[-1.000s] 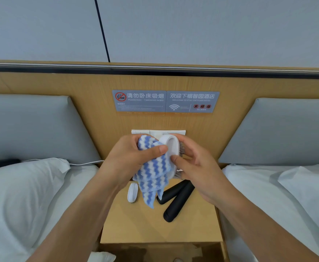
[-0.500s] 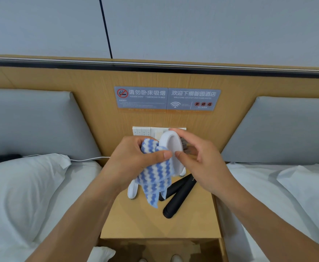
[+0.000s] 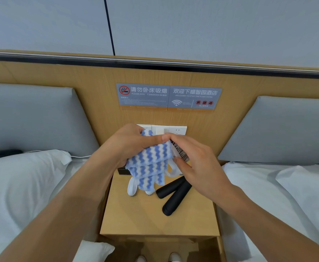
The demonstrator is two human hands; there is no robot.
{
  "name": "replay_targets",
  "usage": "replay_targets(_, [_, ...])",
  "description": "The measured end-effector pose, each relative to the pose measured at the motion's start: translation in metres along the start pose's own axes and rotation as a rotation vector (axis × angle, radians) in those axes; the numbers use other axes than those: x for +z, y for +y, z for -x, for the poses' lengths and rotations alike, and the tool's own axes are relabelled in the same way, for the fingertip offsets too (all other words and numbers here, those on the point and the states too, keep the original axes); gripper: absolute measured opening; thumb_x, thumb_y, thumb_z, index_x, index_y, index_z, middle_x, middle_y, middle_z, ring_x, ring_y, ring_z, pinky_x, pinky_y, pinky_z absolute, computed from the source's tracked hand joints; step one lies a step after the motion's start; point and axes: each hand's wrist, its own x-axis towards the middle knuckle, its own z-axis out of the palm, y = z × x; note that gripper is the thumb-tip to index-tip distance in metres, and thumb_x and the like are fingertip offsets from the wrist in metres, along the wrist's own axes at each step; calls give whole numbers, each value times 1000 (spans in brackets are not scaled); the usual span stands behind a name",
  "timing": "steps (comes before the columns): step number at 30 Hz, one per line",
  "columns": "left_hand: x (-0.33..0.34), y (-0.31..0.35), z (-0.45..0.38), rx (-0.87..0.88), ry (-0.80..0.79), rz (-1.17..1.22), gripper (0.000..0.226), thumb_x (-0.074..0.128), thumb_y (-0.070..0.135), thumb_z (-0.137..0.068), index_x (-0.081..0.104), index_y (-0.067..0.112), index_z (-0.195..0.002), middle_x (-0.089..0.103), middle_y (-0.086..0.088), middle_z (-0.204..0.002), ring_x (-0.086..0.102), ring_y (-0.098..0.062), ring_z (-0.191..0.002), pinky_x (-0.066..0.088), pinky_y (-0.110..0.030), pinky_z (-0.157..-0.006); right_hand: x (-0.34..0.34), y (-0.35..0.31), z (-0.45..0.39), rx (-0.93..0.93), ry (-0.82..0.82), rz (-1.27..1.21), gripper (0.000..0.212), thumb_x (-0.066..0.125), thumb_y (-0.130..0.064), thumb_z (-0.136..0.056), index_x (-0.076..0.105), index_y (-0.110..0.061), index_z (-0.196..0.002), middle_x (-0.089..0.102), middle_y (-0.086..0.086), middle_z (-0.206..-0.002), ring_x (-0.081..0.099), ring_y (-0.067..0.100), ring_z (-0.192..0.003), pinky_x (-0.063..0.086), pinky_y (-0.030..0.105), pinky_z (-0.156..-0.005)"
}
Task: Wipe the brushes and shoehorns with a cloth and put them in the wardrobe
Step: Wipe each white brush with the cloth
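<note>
Bare to the elbow and beyond: no sleeve, watch, ring or glove on the left hand (image 3: 128, 146) or the right hand (image 3: 198, 165). Nails cut short. White shoe toes (image 3: 157, 259) just visible at the bottom edge, below the forearms. Nothing else of the clothing seen.

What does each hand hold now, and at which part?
The left hand grips the blue-and-white cloth by its bunched upper part. The right hand holds a white brush by its edges, bristles facing the palm.
</note>
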Motion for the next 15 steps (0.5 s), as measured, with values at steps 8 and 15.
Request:
replay_targets(8, [19,-23,2,240,-12,62,23,89,32,-65,71,19,-72,76,0,-74,74,-13,-67,53,-17,-54,10,13,2,395,55,-414,46,65,-4,-93,59,-23,-135,68,-7,-124,66,15,-112,58,46,-91])
replay_targets(15, [29,-49,1,483,18,-159,29,89,34,-63,67,24,-80,70,6,-76,67,-7,-68,55,-21,-61,18,25,-1,647,29,-876,35,56,2,-98,63,-12,-129,72,9,-118,72,27,-102,61,37,-72])
